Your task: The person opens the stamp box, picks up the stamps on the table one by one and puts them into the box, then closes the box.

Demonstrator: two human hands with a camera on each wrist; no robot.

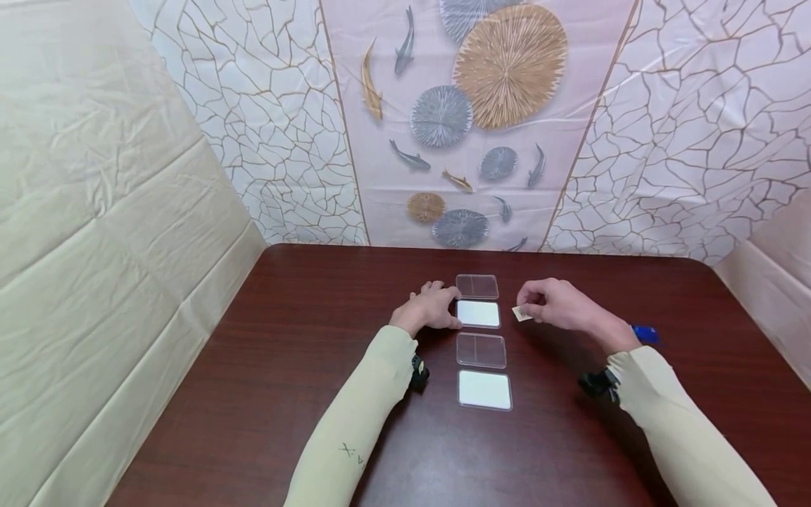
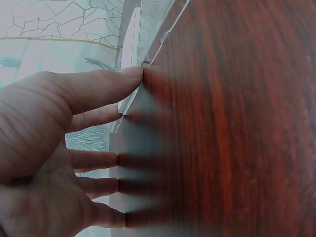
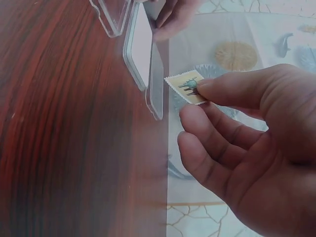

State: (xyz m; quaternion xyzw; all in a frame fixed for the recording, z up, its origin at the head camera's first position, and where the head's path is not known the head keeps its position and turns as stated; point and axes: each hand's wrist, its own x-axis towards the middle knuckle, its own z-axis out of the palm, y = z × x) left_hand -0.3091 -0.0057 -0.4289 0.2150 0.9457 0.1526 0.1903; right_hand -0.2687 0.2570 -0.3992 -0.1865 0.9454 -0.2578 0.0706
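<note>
In the head view my left hand rests at the left side of a clear plastic case with a white insert. Its thumb and index finger touch the case's corners, while the other fingertips reach down to the table. My right hand pinches a postage stamp between thumb and index finger, just right of that case. Yellowish, with a toothed white edge and a small printed picture, the stamp is held tilted. The right hand's other fingers are bent beneath it.
Behind the white-filled case lies a clear plastic lid. Closer to me are another clear lid and a second case with a white insert, all in one column on the dark wood table. A small blue object sits by my right wrist.
</note>
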